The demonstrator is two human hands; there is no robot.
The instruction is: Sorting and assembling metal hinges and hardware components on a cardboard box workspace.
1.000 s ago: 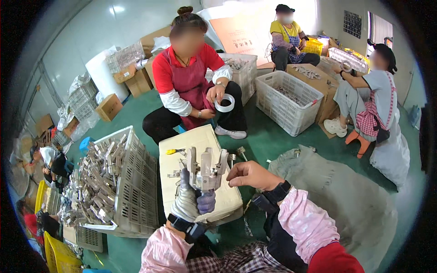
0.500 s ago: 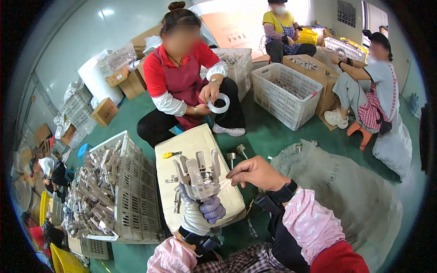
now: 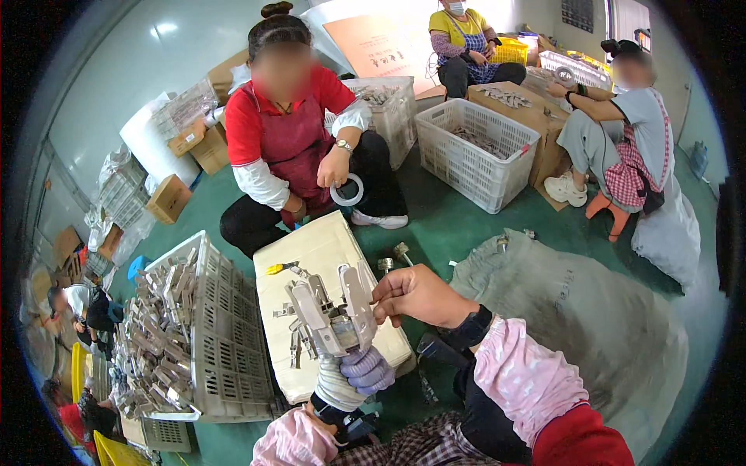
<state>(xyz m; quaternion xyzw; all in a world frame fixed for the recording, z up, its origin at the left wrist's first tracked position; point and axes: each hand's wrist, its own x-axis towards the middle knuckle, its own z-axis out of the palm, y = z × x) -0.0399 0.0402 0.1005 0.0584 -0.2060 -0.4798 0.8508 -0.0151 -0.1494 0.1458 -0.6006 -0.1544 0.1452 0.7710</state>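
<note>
- Green floor (image 3: 431, 227) spreads around me.
- On my left, a pale wall (image 3: 113, 101) carries a bright glare (image 3: 163, 29).
- Ahead to my right, a dark panel (image 3: 577, 14) hangs on the far wall (image 3: 573, 40).
- An orange stool (image 3: 619, 223) stands to my right.

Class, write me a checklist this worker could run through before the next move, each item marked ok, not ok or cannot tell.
1. Left hand gripping the metal assembly at its base: ok.
2. Right hand gloved like the left: not ok, it is bare.
3. Right fingertips holding a part: cannot tell; they are at the assembly's right side, but any contact is unclear.
4. Cream pad free of loose items: not ok; metal clips and a yellow-ended item lie on it.
5. Metal pieces available at the left: ok, heaped in the crate.
6. Facing co-worker's hand away from the assembly: ok.
</note>
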